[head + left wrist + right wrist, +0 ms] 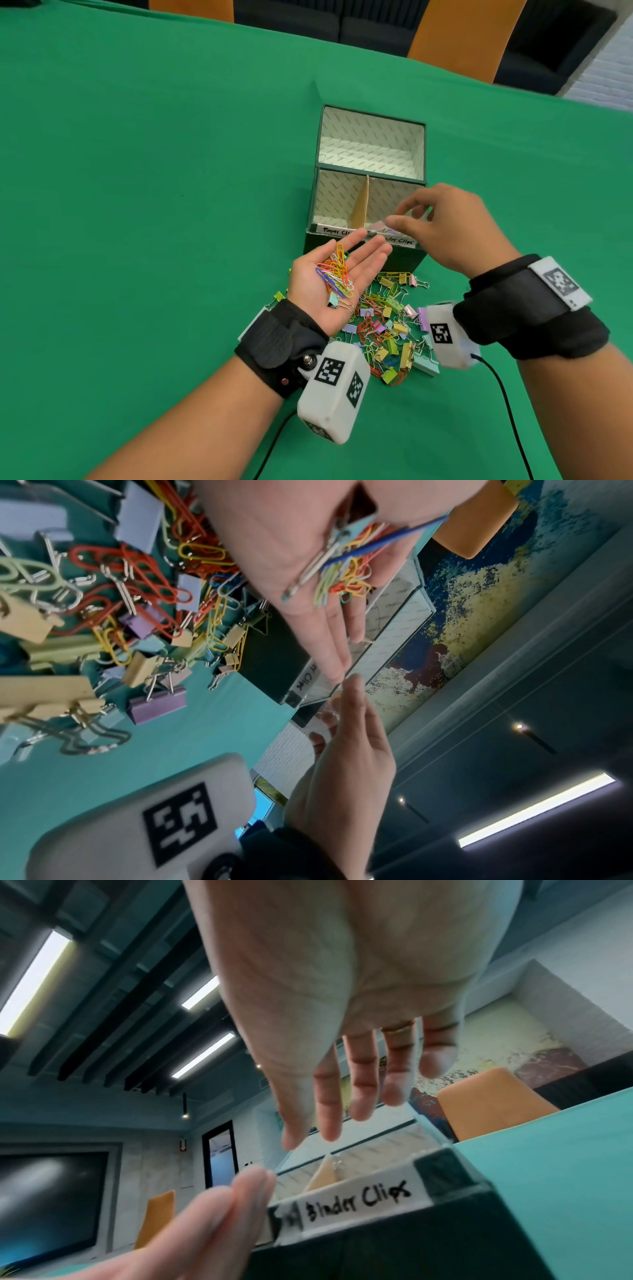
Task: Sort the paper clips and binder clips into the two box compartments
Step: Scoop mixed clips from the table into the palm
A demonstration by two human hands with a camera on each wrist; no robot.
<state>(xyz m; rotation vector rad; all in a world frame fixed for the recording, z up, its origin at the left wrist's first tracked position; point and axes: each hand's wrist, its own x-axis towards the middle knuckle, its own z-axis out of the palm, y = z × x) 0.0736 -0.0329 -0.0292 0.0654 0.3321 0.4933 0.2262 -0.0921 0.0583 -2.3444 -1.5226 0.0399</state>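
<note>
My left hand (370, 246) lies palm up in front of the box, fingers straight, with a bunch of coloured paper clips (334, 274) and one mint binder clip (332, 301) resting on the palm. The same paper clips (346, 574) show in the left wrist view. My right hand (395, 215) hovers over the right compartment, fingers loosely spread and holding nothing; the right wrist view shows the right hand (329, 1123) bare. The green box (310, 209) has a cardboard divider (361, 202) and front labels "Paper Clips" and "Binder Clips" (359, 1199). A pink binder clip (376, 226) lies in the right compartment.
A mixed pile of clips (387, 325) lies on the green tablecloth between my wrists, just in front of the box. The box lid (371, 140) stands upright behind the compartments. Orange chairs (459, 31) stand beyond the table's far edge.
</note>
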